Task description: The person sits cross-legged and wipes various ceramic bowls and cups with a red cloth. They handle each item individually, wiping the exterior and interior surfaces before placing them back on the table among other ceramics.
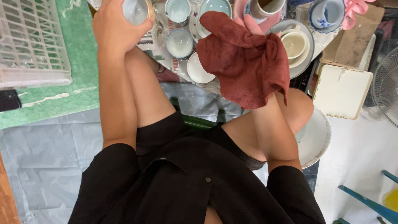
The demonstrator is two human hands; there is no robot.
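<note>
My left hand (114, 29) grips a small pale blue cup (134, 10) at the top of the view, above my left knee. Draped over my right hand (251, 25) is a dark red cloth (244, 62); only the fingertips show past its upper edge. Below both hands a low table (319, 43) holds several small pale blue cups (179, 42), saucers and white bowls (199, 68). A cream cup (293, 43) sits on a grey plate (304, 68) just right of the cloth.
A white plastic crate (31, 41) rests on a green mat (78, 58) at the left. A square white board (342, 91) and a fan (387, 89) are at the right. A large white bowl (317, 139) lies beside my right knee. Grey sheeting (45, 157) covers the floor.
</note>
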